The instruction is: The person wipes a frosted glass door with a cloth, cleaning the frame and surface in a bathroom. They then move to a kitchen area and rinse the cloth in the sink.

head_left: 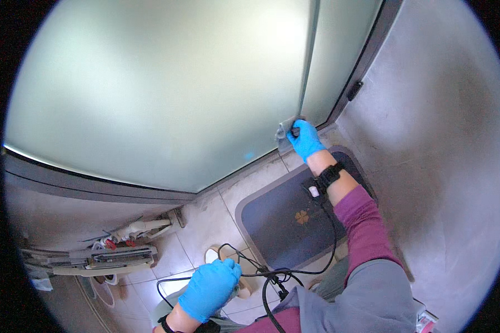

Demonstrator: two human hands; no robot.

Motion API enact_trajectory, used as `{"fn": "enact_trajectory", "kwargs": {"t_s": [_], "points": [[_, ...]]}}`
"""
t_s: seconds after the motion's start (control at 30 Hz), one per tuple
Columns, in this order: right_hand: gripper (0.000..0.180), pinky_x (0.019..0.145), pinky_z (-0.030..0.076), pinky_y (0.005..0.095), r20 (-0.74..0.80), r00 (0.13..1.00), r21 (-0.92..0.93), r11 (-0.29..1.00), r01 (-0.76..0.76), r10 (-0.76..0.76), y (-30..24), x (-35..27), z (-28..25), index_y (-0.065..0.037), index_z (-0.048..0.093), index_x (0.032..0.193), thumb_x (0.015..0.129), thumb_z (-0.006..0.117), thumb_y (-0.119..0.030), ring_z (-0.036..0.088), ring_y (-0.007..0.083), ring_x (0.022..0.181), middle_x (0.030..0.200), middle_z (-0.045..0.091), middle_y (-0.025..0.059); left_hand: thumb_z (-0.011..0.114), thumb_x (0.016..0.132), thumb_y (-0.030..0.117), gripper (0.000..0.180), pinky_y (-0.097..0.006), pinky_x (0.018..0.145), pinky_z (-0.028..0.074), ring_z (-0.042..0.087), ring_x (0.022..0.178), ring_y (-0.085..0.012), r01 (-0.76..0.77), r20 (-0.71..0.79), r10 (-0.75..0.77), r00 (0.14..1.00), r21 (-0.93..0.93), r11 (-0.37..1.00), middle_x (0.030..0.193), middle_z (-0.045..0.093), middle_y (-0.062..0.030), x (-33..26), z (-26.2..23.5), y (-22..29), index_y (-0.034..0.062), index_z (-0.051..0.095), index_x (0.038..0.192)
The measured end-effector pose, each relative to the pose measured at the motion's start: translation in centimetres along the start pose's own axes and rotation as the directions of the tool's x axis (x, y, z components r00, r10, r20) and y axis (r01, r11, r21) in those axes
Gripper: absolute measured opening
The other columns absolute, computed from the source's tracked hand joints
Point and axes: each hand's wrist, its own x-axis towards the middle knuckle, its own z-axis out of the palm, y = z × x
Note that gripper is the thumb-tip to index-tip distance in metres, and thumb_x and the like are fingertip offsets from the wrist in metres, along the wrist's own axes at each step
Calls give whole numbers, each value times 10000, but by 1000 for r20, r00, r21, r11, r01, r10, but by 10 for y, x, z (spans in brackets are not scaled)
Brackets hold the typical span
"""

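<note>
My right hand (307, 141), in a blue glove, is stretched forward with its fingers closed on a grey cloth (284, 133). The cloth lies against the lower part of a frosted glass door (166, 100), beside the upright seam between two panes. Something dark shows under those fingers; I cannot tell what it is. Low in the view, in front of my body, my left hand (210, 288) wears a matching blue glove. Its fingers are curled in, and whatever they may hold is hidden. A black cable (311, 272) passes close by it.
A dark grey mat (278, 222) with a clover figure lies on the pale floor tiles (197, 230) below my right arm. Grey wall (439, 111) rises on the right. To the left are white pipes with red valve handles (130, 242). A dark metal frame (100, 187) edges the glass.
</note>
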Motion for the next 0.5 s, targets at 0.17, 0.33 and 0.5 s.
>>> {"fn": "enact_trajectory", "kwargs": {"t_s": [0.17, 0.33, 0.5], "points": [[289, 610, 490, 418, -48, 962, -320, 917, 239, -268, -97, 8, 2, -63, 608, 735, 847, 505, -308, 585, 327, 633, 721, 623, 134, 564, 795, 87, 215, -409, 537, 518, 642, 726, -302, -63, -21, 62, 998, -67, 996, 858, 576, -120, 4, 5, 5, 73, 547, 1009], [370, 409, 394, 372, 75, 938, -53, 938, 342, -338, -136, 51, -27, -153, 546, 659, 908, 438, -404, 497, 248, 443, 594, 557, 64, 550, 815, 112, 210, -410, 534, 520, 637, 692, -308, -38, 2, 38, 999, 42, 998, 859, 576, -108, 5, 8, 17, 79, 549, 1022], [233, 619, 404, 398, -102, 681, -306, 674, 672, -725, -110, 64, -16, -31, 515, 911, 913, 491, -263, 508, 307, 683, 858, 550, 161, 547, 824, 127, 211, -413, 532, 520, 640, 699, -313, -64, -36, 63, 997, -14, 998, 858, 581, -115, 7, 5, 19, 79, 555, 1030]]}}
